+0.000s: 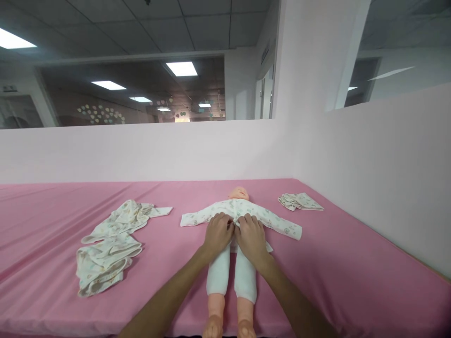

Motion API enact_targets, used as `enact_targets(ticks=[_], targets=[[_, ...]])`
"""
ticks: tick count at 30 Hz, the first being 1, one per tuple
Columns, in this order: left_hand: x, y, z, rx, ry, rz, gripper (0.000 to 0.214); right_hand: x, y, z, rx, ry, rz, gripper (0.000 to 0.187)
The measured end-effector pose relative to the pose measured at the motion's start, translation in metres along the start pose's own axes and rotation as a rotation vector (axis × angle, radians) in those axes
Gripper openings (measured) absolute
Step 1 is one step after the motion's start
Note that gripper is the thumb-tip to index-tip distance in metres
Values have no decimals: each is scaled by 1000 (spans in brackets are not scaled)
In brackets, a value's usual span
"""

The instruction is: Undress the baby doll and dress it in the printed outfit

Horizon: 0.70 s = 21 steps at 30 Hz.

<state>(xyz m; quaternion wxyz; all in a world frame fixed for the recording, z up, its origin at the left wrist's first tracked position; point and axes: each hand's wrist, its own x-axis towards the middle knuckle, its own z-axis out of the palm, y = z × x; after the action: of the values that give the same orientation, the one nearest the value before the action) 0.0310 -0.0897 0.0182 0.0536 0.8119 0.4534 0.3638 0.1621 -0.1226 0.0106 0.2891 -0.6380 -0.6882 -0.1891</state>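
A baby doll (238,193) lies on its back on the pink sheet, head away from me and bare feet toward me. It wears a white printed top (278,222) with both sleeves spread out, and white leggings (219,272). My left hand (217,231) and my right hand (251,234) rest side by side on the doll's belly. The fingers of both are curled and pinch the front of the top where its two edges meet.
A pile of crumpled white printed baby clothes (109,244) lies to the left on the pink bed (352,263). A small folded white garment (299,202) lies at the back right. Pink walls (380,164) stand close behind and to the right.
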Motion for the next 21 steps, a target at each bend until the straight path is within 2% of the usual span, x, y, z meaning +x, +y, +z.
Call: enact_targets(ticks=[7, 12, 18, 21], targets=[[-1, 0, 2, 40, -20, 45, 13, 8, 2, 6, 286, 40, 108, 19], [1, -2, 4, 70, 21, 45, 23, 7, 4, 6, 444, 53, 145, 18], [2, -2, 2, 45, 66, 56, 25, 11, 5, -9, 837, 53, 409, 21], [1, -1, 4, 59, 83, 66, 23, 12, 7, -8, 938, 24, 448, 22]])
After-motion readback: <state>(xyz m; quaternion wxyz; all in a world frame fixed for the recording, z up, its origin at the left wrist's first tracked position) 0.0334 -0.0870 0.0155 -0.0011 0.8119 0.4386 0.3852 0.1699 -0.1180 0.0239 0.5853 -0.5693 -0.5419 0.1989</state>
